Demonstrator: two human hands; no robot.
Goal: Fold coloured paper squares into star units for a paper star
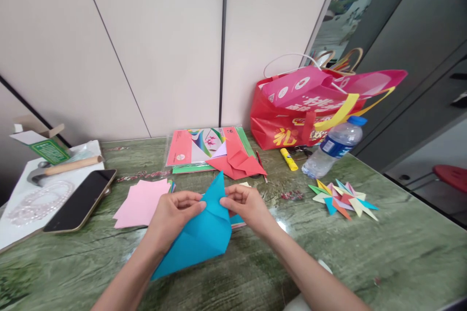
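Note:
A sheet of blue paper (204,238), partly folded and with a pointed top, is held up over the table between both hands. My left hand (182,209) pinches its left edge between thumb and fingers. On the opposite edge, my right hand (244,204) grips the paper the same way, close to the point. Behind the left hand lies a fan of pink paper sheets (140,204). Past the blue tip rests a folded red paper (239,160), on top of a packet of coloured paper (182,148). Part of a small paper stack is hidden behind the blue sheet.
To the right lie folded multicoloured paper stars (343,198), a yellow glue stick (289,159) and a plastic bottle (333,148) before a red bag (280,121). At left are a phone (82,199), a hammer (69,166), a beaded string (40,201) and a green box (49,148).

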